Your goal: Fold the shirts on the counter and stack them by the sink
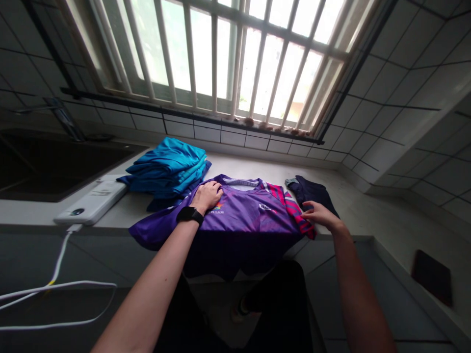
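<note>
A purple T-shirt lies front up across the counter's edge, its lower part hanging down in front. Its collar points toward the window, and one sleeve carries pink and dark stripes. My left hand, with a black watch on the wrist, rests flat on the chest beside the collar, over part of a small print. At the striped sleeve, my right hand pinches the fabric between thumb and fingers. Close to my left hand stands a stack of folded blue clothes. Beyond my right hand lies a folded dark garment.
A white power strip with a cable sits at the left counter edge. Further left are a dark sink and a tap. A dark flat phone-like object lies at right. A barred window is behind.
</note>
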`<state>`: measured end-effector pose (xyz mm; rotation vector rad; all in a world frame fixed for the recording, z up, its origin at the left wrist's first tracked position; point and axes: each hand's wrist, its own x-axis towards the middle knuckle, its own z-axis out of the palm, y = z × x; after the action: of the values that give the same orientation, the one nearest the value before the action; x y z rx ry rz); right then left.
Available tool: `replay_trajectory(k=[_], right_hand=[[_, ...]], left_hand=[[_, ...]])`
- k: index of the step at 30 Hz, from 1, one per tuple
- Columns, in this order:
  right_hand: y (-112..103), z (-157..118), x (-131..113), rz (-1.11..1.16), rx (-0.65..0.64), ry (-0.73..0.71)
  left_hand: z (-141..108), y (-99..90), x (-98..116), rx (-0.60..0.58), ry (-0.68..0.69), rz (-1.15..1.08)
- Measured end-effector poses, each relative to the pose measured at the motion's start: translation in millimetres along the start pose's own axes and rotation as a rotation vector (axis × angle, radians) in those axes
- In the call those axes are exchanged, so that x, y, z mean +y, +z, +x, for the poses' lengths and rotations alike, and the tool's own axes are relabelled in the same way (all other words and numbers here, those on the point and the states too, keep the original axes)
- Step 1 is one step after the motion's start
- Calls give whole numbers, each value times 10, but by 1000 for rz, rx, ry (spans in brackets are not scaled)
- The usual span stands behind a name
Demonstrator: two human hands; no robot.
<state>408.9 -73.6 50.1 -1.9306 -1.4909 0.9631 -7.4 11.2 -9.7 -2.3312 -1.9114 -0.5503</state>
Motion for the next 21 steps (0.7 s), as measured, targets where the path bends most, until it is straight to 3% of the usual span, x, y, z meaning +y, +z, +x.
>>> replay_trajectory(k=[2, 5, 6, 8, 11, 13, 15, 18, 21], right_hand=[[-16, 59, 26, -90, 96, -98], [-40, 136, 31, -266, 467, -278], [-44, 152, 28, -314, 535, -309], [-48, 163, 26, -383, 489, -316], [-58, 144, 46, -481, 251, -277], [-69, 137, 68, -510, 209, -234], [-75, 158, 82, -485, 299, -210], [-67, 245, 84, -369, 532, -160], [-55, 340, 85, -239, 554, -60]], left_hand=[[1, -6, 1, 2, 1, -3], [2, -6, 0, 2, 5, 11], [2, -5, -1, 3, 7, 17], [1, -1, -4, 8, 9, 21], [-1, 0, -4, 10, 7, 21], [-4, -6, -1, 2, 2, 23], [-6, -16, 5, -4, -1, 19], [-7, -26, 14, -12, -2, 23], [-3, -24, 15, -18, 1, 43]])
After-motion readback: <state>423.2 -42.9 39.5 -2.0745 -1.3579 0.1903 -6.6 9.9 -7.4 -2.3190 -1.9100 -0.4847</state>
